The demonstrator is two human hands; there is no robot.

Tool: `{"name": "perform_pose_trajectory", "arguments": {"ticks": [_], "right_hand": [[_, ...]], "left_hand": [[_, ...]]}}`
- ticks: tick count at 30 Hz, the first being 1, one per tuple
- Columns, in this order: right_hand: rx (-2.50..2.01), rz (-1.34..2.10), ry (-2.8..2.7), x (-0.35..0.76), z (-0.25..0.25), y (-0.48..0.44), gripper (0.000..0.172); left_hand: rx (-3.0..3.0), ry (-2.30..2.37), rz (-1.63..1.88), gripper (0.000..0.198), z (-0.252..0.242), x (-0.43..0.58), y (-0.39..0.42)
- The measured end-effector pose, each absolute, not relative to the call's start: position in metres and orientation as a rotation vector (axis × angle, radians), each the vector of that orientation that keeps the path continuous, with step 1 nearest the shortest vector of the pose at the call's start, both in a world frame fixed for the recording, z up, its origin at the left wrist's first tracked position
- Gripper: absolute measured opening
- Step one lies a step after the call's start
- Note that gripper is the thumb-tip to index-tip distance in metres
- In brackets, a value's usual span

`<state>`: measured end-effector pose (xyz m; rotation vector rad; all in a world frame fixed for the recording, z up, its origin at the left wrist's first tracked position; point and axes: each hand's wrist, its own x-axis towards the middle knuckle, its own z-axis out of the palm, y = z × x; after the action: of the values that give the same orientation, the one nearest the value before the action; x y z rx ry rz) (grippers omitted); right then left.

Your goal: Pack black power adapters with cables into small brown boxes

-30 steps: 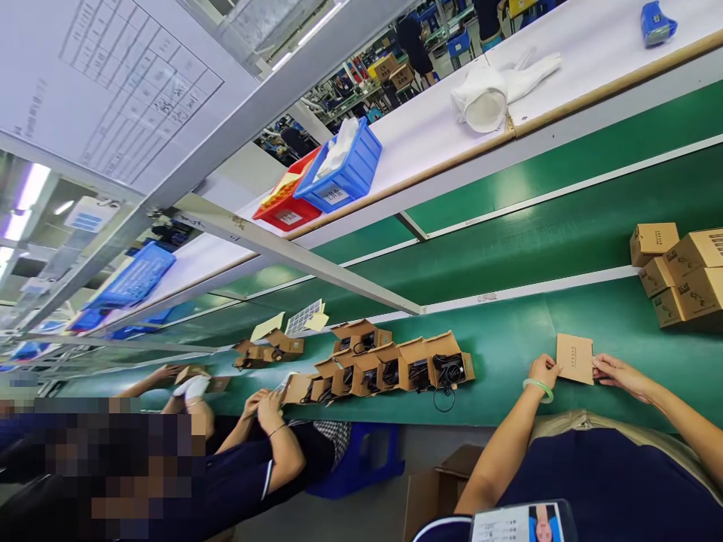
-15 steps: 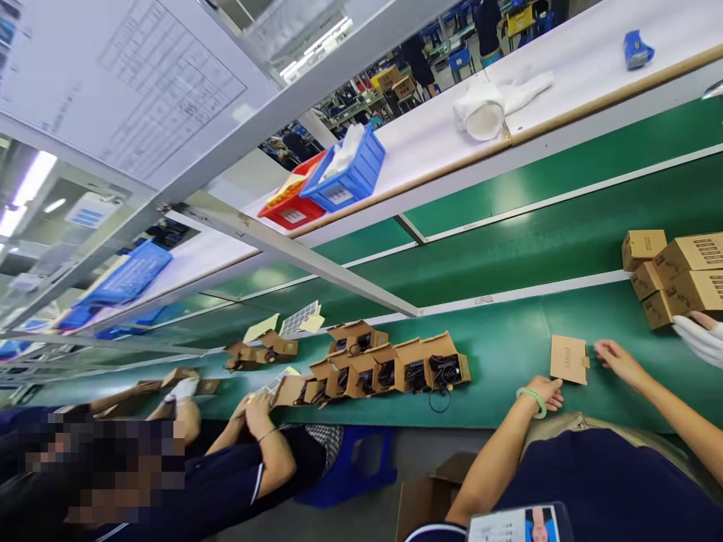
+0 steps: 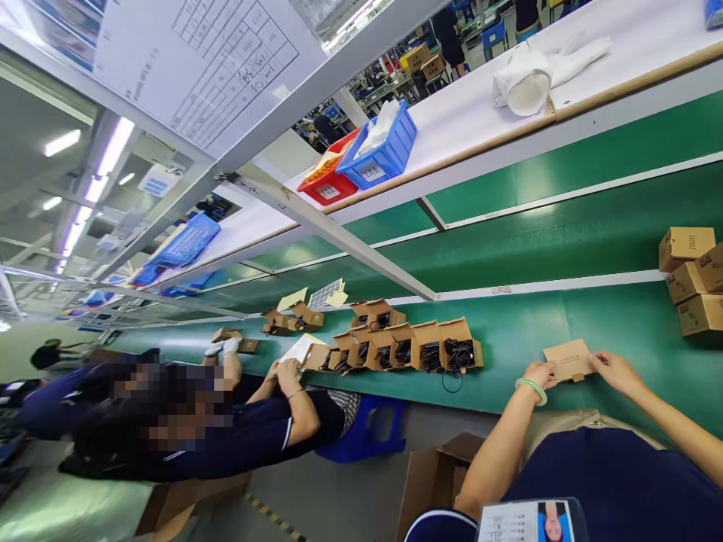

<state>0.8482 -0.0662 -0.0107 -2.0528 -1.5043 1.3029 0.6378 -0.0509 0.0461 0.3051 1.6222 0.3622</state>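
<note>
A flat brown cardboard box blank (image 3: 568,359) lies on the green belt (image 3: 508,339) in front of me. My left hand (image 3: 539,374), with a green bangle on the wrist, pinches its near left edge. My right hand (image 3: 613,370) grips its right edge with curled fingers. To the left on the belt stands a row of several open brown boxes (image 3: 418,348) with black cabled parts inside.
Closed brown boxes (image 3: 692,278) are stacked at the right. A seated person (image 3: 282,421) works on boxes to my left, and others sit beyond. On the white upper shelf (image 3: 452,120) stand a blue bin (image 3: 381,154), a red bin (image 3: 327,181) and white gloves (image 3: 536,75).
Half a second ago my left hand had left the cardboard blank and my right only touched it. Now both hands hold its edges again. The view has swung left.
</note>
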Motion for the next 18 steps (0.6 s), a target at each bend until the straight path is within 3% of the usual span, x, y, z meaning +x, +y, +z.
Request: {"name": "perform_pose_trajectory", "arguments": {"ticks": [10, 18], "right_hand": [[-1.983, 1.448, -1.291, 0.835, -0.01, -0.075, 0.039], [-2.063, 1.367, -1.517, 0.832, -0.007, -0.081, 0.037]], "left_hand": [[0.215, 1.512, 0.303, 0.023, 0.041, 0.629, -0.041], [0.245, 1.445, 0.299, 0.024, 0.046, 0.614, -0.04]]}}
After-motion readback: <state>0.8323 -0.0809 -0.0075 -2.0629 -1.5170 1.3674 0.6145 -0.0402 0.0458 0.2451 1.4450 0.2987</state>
